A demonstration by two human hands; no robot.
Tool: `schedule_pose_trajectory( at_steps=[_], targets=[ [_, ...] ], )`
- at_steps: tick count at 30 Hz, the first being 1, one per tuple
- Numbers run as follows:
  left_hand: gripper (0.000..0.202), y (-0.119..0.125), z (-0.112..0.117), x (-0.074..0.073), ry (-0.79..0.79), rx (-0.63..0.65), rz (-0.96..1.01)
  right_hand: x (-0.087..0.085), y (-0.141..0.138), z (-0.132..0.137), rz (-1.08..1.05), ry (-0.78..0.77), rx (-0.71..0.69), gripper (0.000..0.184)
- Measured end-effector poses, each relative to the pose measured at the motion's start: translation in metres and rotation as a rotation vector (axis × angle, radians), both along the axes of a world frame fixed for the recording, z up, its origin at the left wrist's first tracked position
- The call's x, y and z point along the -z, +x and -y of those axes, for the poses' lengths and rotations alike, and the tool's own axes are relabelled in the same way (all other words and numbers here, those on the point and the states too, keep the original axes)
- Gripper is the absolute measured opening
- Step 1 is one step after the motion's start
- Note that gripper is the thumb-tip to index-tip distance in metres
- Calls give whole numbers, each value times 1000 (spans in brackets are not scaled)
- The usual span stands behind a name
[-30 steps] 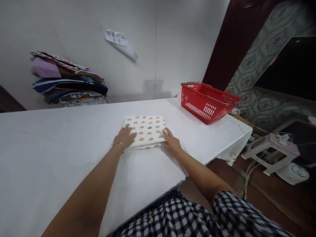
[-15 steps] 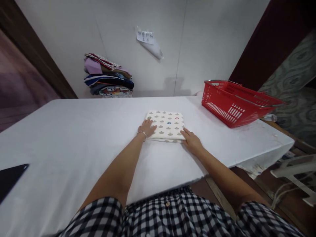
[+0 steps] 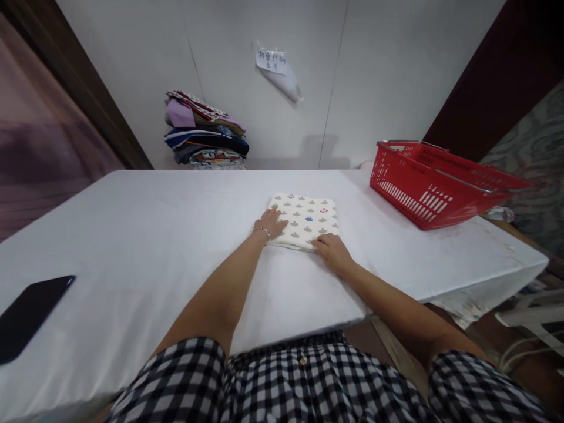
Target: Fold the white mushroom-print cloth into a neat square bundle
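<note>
A folded white cloth (image 3: 304, 220) with grey, blue, red and green small prints lies flat on the white-covered table (image 3: 176, 217). On its left side rests my left hand (image 3: 270, 224), fingers spread over the top, a bracelet at the wrist. My right hand (image 3: 333, 251) is at the near edge, right of the middle, with its fingers bunched and closed on the cloth's edge. Its thumb is mostly hidden. The cloth's layers show slightly along the near side.
A red plastic basket (image 3: 434, 194) stands at the table's right end. Against the back wall is a stack of folded fabrics (image 3: 207, 132). A dark phone-like slab (image 3: 33, 314) lies at the left front. A paper sign (image 3: 271, 61) hangs on the wall.
My right hand has slid left along the near edge of the cloth, its fingers drawing together. My left hand stays on the cloth. The view has shifted slightly left, showing more of the dark slab.
</note>
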State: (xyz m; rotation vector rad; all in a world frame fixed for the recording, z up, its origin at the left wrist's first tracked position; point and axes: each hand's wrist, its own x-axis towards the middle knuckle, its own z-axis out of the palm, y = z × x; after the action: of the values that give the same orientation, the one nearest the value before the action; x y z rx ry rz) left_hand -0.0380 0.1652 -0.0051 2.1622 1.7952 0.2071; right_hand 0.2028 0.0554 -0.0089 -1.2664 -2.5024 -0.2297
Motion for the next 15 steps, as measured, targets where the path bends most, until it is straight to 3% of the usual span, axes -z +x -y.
schedule_pose_trajectory(
  at_steps=[5,10,15],
  targets=[
    [65,0,0,-1,1,0,9,1,-1,10,24,20,20,31],
    [64,1,7,-12,4,7,-45,-1,-5,13,30,22,20,31],
    [57,21,32,-20,311,43,-155,5,-6,10,-5,55,27,32]
  ],
)
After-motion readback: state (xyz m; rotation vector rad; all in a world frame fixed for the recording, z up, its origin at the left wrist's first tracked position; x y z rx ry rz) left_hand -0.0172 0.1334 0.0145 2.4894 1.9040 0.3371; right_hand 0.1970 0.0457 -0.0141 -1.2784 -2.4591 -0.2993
